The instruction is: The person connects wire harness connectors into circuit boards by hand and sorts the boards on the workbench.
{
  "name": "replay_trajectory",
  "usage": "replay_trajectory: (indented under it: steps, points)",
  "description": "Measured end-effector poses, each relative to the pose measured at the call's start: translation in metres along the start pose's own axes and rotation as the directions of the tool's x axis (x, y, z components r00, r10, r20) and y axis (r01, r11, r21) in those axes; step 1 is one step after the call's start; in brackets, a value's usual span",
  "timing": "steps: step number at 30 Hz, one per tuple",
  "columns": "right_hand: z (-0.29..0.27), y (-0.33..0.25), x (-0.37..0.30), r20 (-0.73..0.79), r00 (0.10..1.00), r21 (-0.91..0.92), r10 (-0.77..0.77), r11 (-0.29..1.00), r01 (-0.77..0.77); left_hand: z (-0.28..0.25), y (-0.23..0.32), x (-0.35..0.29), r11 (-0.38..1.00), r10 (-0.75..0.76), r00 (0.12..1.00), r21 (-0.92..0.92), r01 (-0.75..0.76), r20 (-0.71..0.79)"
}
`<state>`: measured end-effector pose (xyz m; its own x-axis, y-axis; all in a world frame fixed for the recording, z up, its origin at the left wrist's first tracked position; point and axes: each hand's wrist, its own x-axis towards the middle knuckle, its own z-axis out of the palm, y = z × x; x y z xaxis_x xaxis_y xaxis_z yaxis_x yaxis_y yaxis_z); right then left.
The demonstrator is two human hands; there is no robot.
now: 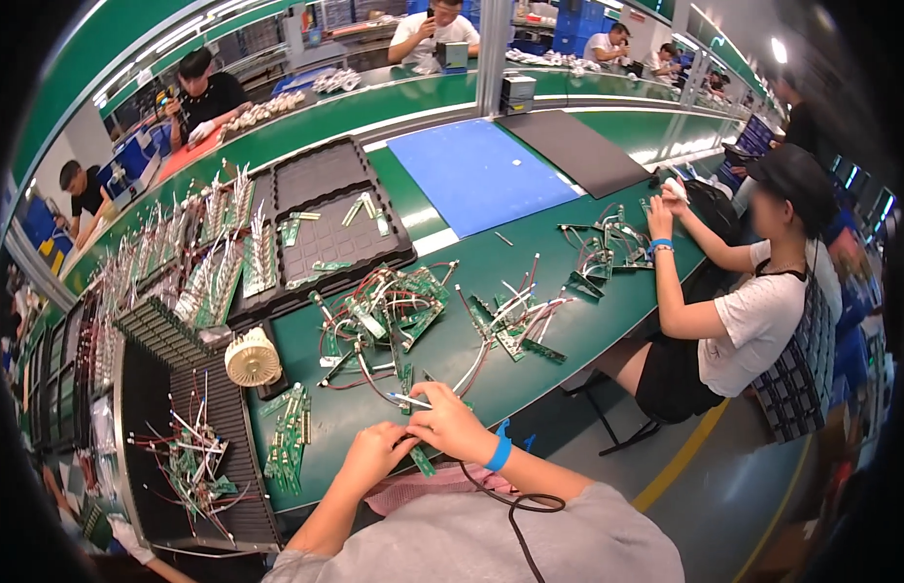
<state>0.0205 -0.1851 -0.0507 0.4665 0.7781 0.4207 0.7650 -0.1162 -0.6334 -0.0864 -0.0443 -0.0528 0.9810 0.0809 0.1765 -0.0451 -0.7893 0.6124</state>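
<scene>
My left hand (376, 453) and my right hand (454, 425) meet at the near table edge, fingers pinched together on a narrow green circuit board (422, 461). One end of the board sticks out below my fingers. White-tipped wires (409, 399) run by my right fingertips; where they join is hidden. A blue strap (501, 447) circles my right wrist. Just beyond my hands lies a tangled pile of green boards with red, black and white wires (384, 313). A looser wired bunch (515, 328) is to its right, and small bare boards (289, 439) lie left of my left hand.
A beige round fan-like part (252, 358) stands left. Beside it, a black ridged bin (260, 496) holds wired boards. Black trays (399, 238) with boards, a blue mat (481, 175) and a dark mat (578, 151) lie farther back. A co-worker (734, 301) sits right, near more wired boards.
</scene>
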Motion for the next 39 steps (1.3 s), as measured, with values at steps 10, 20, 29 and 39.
replay_trajectory:
  steps: [10,20,29,39]
  points:
    - [0.006,0.006,-0.003,0.076,0.997,0.001,-0.010,1.000,0.010,0.003,-0.008,-0.001,0.997,0.071,0.997,0.006,-0.071,0.016]
    - [-0.002,0.005,-0.003,0.053,0.995,-0.004,0.079,0.997,-0.079,-0.008,0.010,0.007,0.981,-0.100,0.989,-0.156,0.117,0.112]
    - [-0.001,0.002,-0.003,0.037,0.999,0.089,0.031,0.995,-0.034,0.007,0.004,0.003,0.974,-0.164,0.979,-0.139,0.181,0.123]
    - [0.004,-0.001,-0.005,-0.019,0.996,0.111,0.082,0.991,-0.080,0.007,-0.001,0.003,0.890,-0.232,0.951,-0.350,0.293,0.205]
